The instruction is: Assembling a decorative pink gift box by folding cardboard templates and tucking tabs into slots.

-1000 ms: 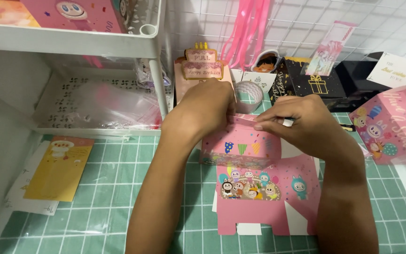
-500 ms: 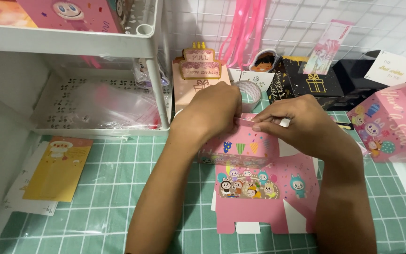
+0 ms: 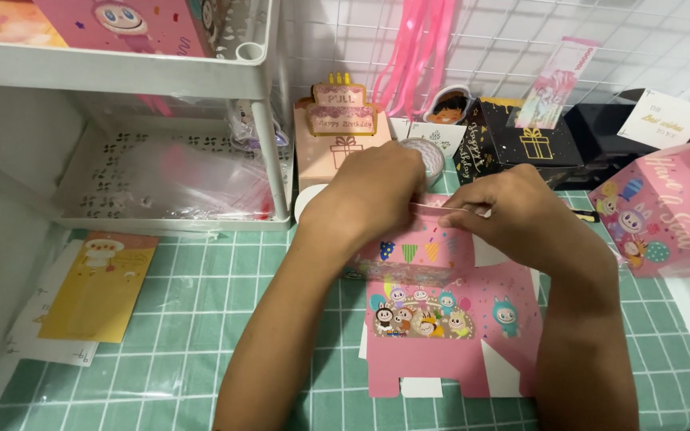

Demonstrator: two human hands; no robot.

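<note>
Almost no change from a moment ago: both hands on the same spot, only nudged a tiny bit to the right in the frame. Still busy with the same fold.

In the middle of the frame, lying on the green squared mat on the counter (image 3: 201, 319): a pink flat cardboard box sheet with little cartoon animals (image 3: 449, 335). Stretched long from the bottom of the frame up toward the hands. Top part bent up, with small coloured flags on it, facing the camera. Animal pictures the right way up.

Left hand (image 3: 377, 195) curled over the top of the bent-up part, fingers pressed together on its thin pink edge. Right hand (image 3: 521, 215) just beside it, fingers pinched shut on the same edge.

At the right edge of the frame, a finished pink paper box with a handle (image 3: 664, 215). At the lower left, a yellow card (image 3: 97, 287). At the upper left, a white plastic shelf (image 3: 121, 72).
</note>
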